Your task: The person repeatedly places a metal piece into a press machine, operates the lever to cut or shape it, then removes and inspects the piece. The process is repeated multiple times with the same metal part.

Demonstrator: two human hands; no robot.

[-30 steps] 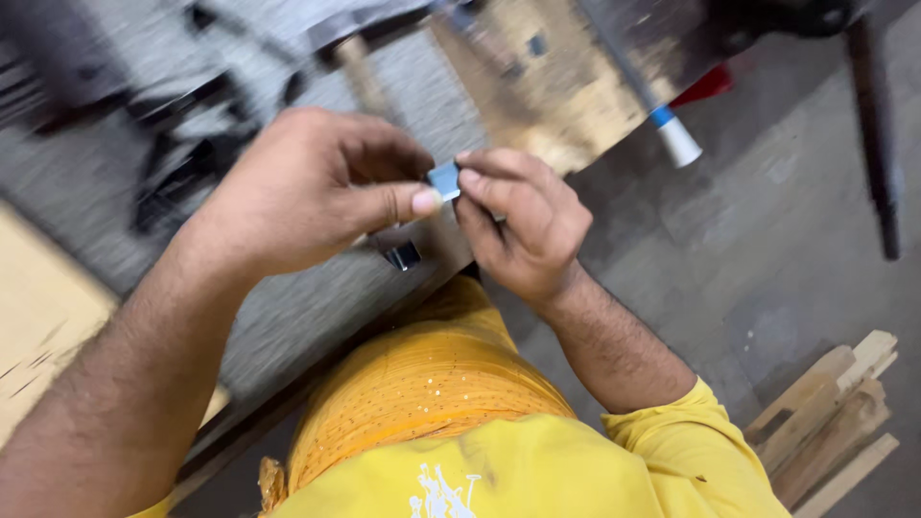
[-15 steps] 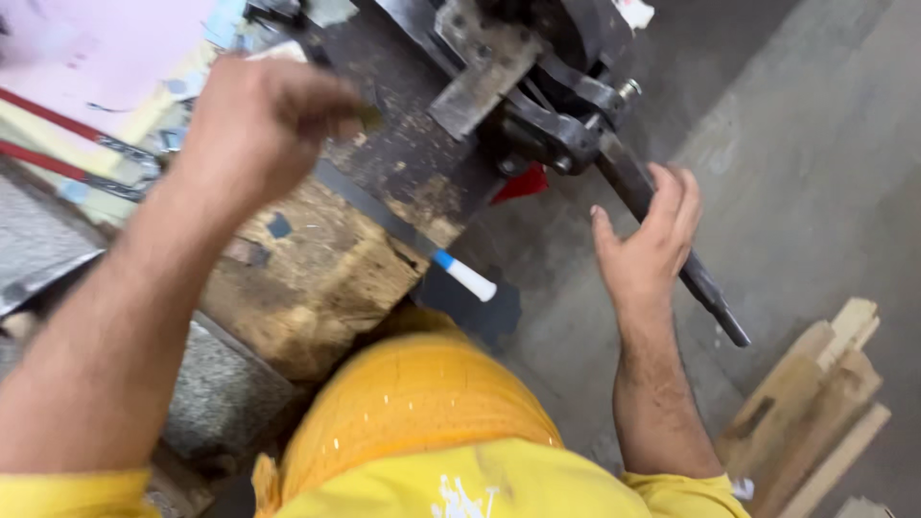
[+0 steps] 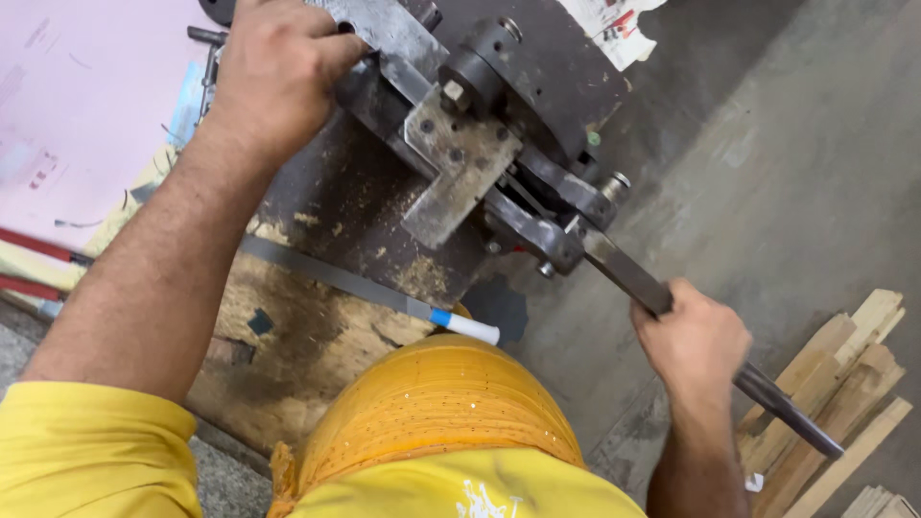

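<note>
Gripping the long steel lever (image 3: 710, 345) partway down its bar, the right hand (image 3: 693, 341) is wrapped tight around it, while the left hand (image 3: 278, 72), fingers curled, presses on the hand press (image 3: 480, 125) bolted to the worktop (image 3: 317, 317). That lever looks heavy, rigid and possibly slick, so holding nearer its free end should give more leverage.

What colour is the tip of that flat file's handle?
White with a blue band, on the file handle; the head view shows it.
</note>
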